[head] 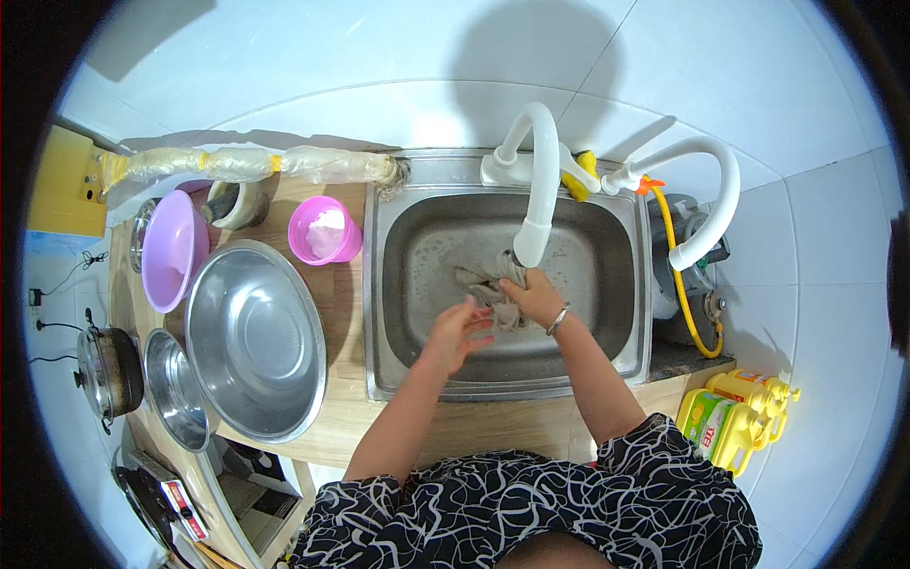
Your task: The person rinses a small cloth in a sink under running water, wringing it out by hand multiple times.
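Observation:
A wet greyish cloth (507, 314) is bunched up inside the stainless steel sink basin (601, 320). My right hand (538, 299), with a bracelet at its wrist, grips the cloth's upper right side, just below the mouth of a white gooseneck faucet (544, 178). To the left of the cloth, my left hand (458, 334) is held with its fingers apart, their tips close to the fabric. Whether those fingertips touch it, I cannot tell. Part of the cloth is hidden behind my right hand.
Left of the sink stand a pink cup (302, 231) holding white powder, a large metal basin (245, 395) and a purple basin (160, 259). A second white spout (729, 185) and a yellow hose (672, 263) are at right. Yellow jugs (739, 434) stand below them.

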{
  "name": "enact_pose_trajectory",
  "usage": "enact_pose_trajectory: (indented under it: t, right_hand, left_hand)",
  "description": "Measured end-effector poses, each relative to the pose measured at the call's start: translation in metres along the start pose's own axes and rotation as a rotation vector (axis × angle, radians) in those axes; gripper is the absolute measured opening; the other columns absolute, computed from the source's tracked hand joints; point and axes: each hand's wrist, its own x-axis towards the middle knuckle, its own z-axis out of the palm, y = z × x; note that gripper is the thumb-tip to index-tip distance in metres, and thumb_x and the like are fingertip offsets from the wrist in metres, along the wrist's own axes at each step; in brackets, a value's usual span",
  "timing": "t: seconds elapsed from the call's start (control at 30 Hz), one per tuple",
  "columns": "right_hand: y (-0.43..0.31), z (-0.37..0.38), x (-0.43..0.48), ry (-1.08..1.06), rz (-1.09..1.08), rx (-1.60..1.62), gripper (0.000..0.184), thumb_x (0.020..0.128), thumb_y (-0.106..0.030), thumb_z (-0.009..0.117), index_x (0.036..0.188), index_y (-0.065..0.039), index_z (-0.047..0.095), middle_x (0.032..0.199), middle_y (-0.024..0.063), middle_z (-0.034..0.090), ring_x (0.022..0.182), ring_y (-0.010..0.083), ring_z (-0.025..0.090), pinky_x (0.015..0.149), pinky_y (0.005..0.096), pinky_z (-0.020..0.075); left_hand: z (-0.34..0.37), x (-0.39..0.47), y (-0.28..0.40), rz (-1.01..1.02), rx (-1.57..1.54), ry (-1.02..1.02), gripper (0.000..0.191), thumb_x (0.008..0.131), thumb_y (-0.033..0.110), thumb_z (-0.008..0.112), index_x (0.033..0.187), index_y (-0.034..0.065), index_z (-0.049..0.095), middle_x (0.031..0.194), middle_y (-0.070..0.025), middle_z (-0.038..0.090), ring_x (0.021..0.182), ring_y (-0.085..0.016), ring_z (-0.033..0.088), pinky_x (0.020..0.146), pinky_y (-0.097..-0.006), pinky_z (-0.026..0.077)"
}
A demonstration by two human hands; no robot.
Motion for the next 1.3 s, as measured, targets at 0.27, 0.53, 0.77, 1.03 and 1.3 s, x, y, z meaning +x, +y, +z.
enact_pose_trajectory:
  t: [0.27, 0.53, 0.77, 1.03, 1.3]
  right_hand:
    - [-0.036, 0.051, -0.021, 0.094, -0.238, -0.305, 0.045, 0.066, -0.040, 0.056, 0.086, 0.000, 0.049, 0.073, 0.0188, 0.055, 0.067, 0.0338, 0.053, 0.062, 0.0394, 0.0412]
    - [0.046, 0.028, 0.068, 0.562, -0.078, 0.294, 0.024, 0.065, -0.027, 0.063, 0.071, -0.006, 0.054, 0.066, 0.0015, 0.053, 0.058, 0.0120, 0.049, 0.053, 0.0259, 0.0396]
    - [-0.014, 0.023, 0.038, 0.252, 0.011, 1.017, 0.015, 0.066, -0.015, 0.061, 0.067, -0.009, 0.048, 0.067, -0.0033, 0.046, 0.060, 0.0068, 0.044, 0.050, 0.0212, 0.0359]
    - [-0.026, 0.033, 0.046, 0.849, -0.334, 0.446, 0.022, 0.064, -0.011, 0.056, 0.083, -0.003, 0.049, 0.081, 0.0093, 0.053, 0.073, 0.0206, 0.051, 0.064, 0.0307, 0.0400]
    - [-0.047, 0.008, 0.007, 0.449, -1.098, -0.278, 0.025, 0.057, -0.017, 0.061, 0.081, -0.014, 0.054, 0.095, 0.0112, 0.050, 0.086, 0.0305, 0.046, 0.074, 0.0460, 0.0343]
  left_hand:
    - [0.004, 0.049, 0.025, 0.030, -0.304, -0.039, 0.032, 0.078, 0.038, 0.043, 0.086, 0.0082, 0.051, 0.079, -0.0077, 0.054, 0.072, -0.021, 0.052, 0.067, -0.0362, 0.043]
    - [0.060, 0.055, 0.025, 0.149, -0.322, 0.289, 0.027, 0.080, 0.024, 0.034, 0.093, 0.0040, 0.048, 0.087, -0.0098, 0.051, 0.079, -0.023, 0.052, 0.068, -0.0375, 0.043]
    - [0.034, 0.057, 0.032, 0.508, 0.104, 0.279, 0.034, 0.083, 0.028, 0.030, 0.101, 0.0019, 0.043, 0.099, -0.0099, 0.048, 0.090, -0.022, 0.048, 0.075, -0.0379, 0.041]
    - [0.062, 0.032, 0.033, 0.302, -0.706, -0.034, 0.033, 0.083, 0.031, 0.031, 0.099, 0.0065, 0.046, 0.099, -0.0074, 0.050, 0.090, -0.020, 0.048, 0.075, -0.0334, 0.041]
    - [0.054, 0.035, 0.067, 0.150, -0.534, -0.446, 0.030, 0.079, 0.028, 0.035, 0.092, 0.0059, 0.050, 0.089, -0.0095, 0.053, 0.082, -0.022, 0.052, 0.071, -0.0338, 0.044]
